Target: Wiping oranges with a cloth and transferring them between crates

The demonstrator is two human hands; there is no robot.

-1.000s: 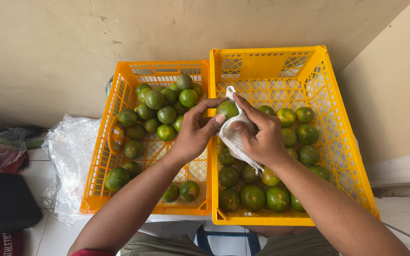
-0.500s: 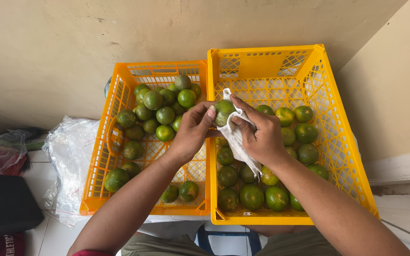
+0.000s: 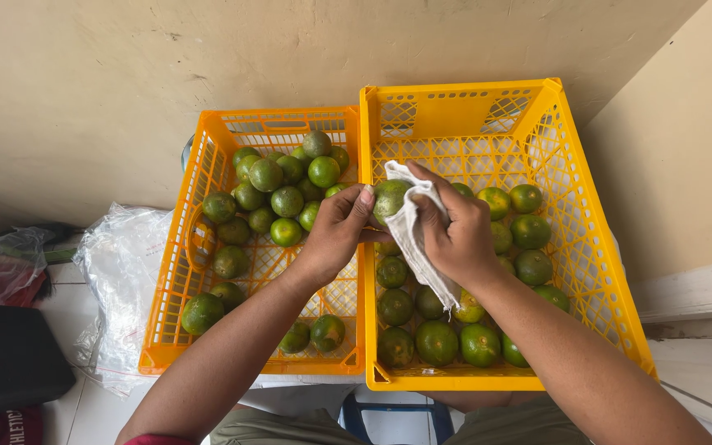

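The left hand point(image 3: 335, 235) curls its fingers point(image 3: 362, 202) around a green citrus fruit point(image 3: 389, 200), held above the seam between two yellow crates. The right hand point(image 3: 457, 235) presses a white cloth point(image 3: 412, 235) against that fruit, fingers closed over the fabric. Below, the right crate point(image 3: 455, 103) and left crate point(image 3: 208, 148) both hold more green fruit.
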